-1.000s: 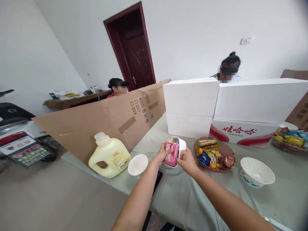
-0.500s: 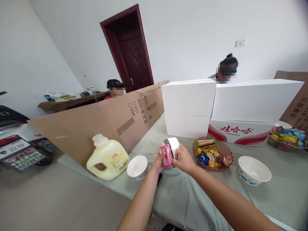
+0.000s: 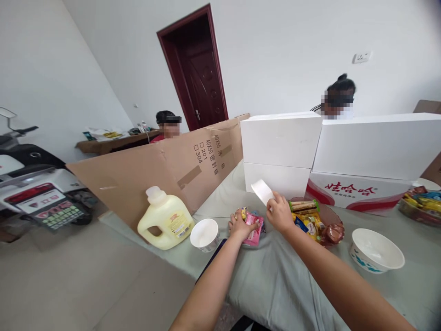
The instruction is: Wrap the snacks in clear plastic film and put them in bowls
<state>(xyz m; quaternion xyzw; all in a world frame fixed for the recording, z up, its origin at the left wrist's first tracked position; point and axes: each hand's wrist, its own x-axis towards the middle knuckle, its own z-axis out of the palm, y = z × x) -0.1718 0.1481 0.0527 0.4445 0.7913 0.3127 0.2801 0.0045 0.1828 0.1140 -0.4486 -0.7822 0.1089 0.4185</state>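
Note:
My left hand (image 3: pixel 239 227) lies over a small pile of wrapped snacks on the green cloth, its fingers spread. A pink snack packet (image 3: pixel 254 230) shows beside its thumb, with a yellow wrapper (image 3: pixel 244 213) near the fingertips; the rest of the pile is partly hidden. My right hand (image 3: pixel 279 213) is closed on the rim of a white paper bowl (image 3: pixel 262 191), tilted on its side above the table. Just right of that hand sits a clear pinkish dish (image 3: pixel 332 212) of assorted wrapped snacks, partly covered by my wrist.
To the left stand a white paper cup-like bowl (image 3: pixel 204 234) and a pale yellow jug (image 3: pixel 167 220). Another paper bowl (image 3: pixel 376 250) is at right. White boxes (image 3: pixel 280 142) and a cardboard sheet (image 3: pixel 165 172) wall off the back, two people beyond. A dark flat object (image 3: pixel 211 263) lies under my left forearm.
The bowl has come away from the pink packet, lifted up and right by my right hand. My left hand has lowered with the snacks onto the cloth and its fingers have spread.

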